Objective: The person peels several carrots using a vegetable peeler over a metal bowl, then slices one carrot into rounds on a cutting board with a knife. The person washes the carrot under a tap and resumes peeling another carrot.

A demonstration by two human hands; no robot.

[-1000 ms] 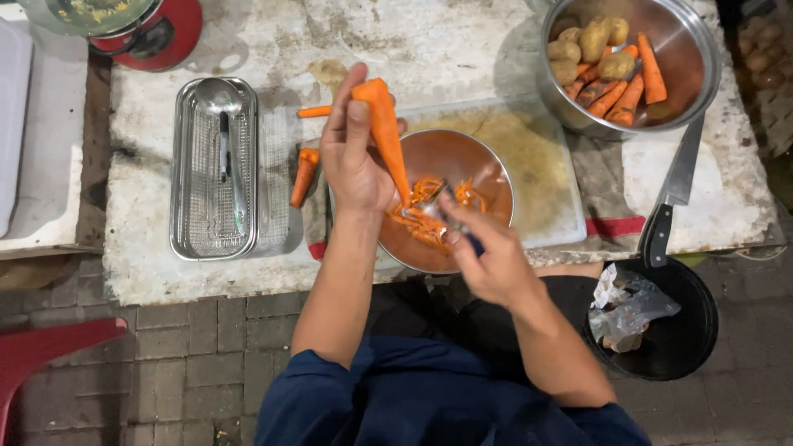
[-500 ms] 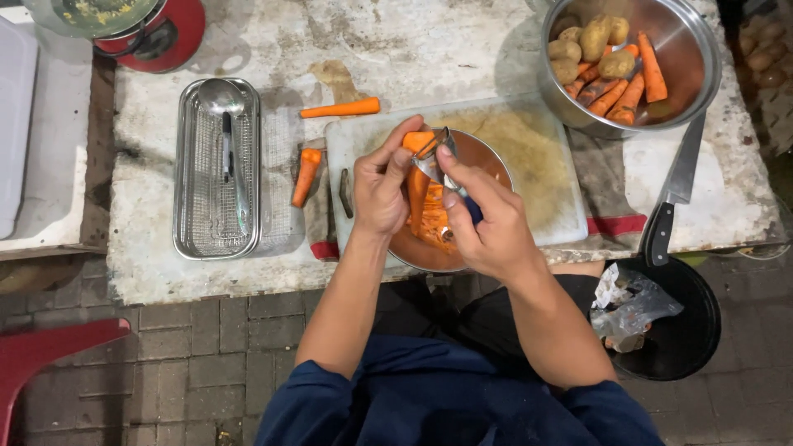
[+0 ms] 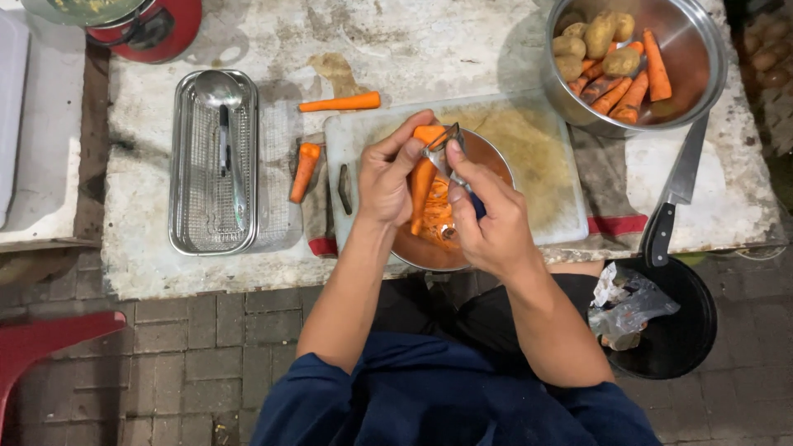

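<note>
Since half a second ago, both hands have shifted slightly toward the far side of the small round metal bowl (image 3: 487, 177), and the carrot now stands more upright over it. Left hand (image 3: 384, 177) has its fingers (image 3: 405, 136) closed around the long orange peeled carrot (image 3: 421, 177), thick end pointing far. Right hand (image 3: 491, 219) grips a slim steel peeler (image 3: 442, 149), its blade touching the carrot's far end. Curly orange peelings (image 3: 438, 219) lie inside the bowl, which sits on a pale, stained plastic cutting board (image 3: 545, 165).

Underneath is a rough, blotchy white stone desk (image 3: 413, 41), standing on a floor of grey brick pavers (image 3: 165, 355). 2 more carrots lie left of the board: 1 whole (image 3: 340, 102) on the far side, 1 short stub (image 3: 303, 171) nearer. Further left rests a rectangular wire-mesh steel tray (image 3: 194, 223) holding a ladle (image 3: 225, 132). At the far right, a large shiny steel pot (image 3: 702, 49) holds potatoes and carrots; a black-handled knife (image 3: 673, 198) lies near it. A black round bin (image 3: 686, 330) sits on the floor at right.
</note>
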